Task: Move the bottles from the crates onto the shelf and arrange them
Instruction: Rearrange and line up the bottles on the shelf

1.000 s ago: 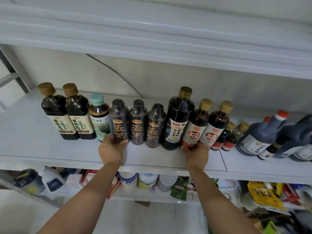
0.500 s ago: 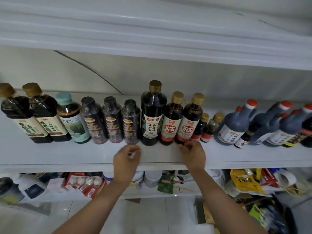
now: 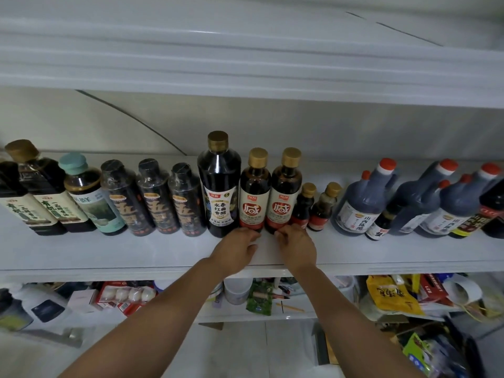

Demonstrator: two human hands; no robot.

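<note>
Bottles (image 3: 255,192) with red labels stand on the shelf (image 3: 354,249) right at your fingertips; left hand (image 3: 237,252) and right hand (image 3: 296,248) touch their bases, though gripping or just nudging I cannot tell. Push low, evenly, keeping labels forward.

Leftmost bottle (image 3: 12,197) is cut by the frame's left edge, only part of its body and label showing; the dark bottle at far right (image 3: 495,211) is cut by the right edge. Left hand (image 3: 237,249) and right hand (image 3: 297,246) cover the bases of the two red-label bottles (image 3: 255,197), fingertips turned away from the camera, so grip cannot be confirmed. Goods on the lower shelf (image 3: 234,316) are blurred and overlapping, their labels unreadable.
</note>
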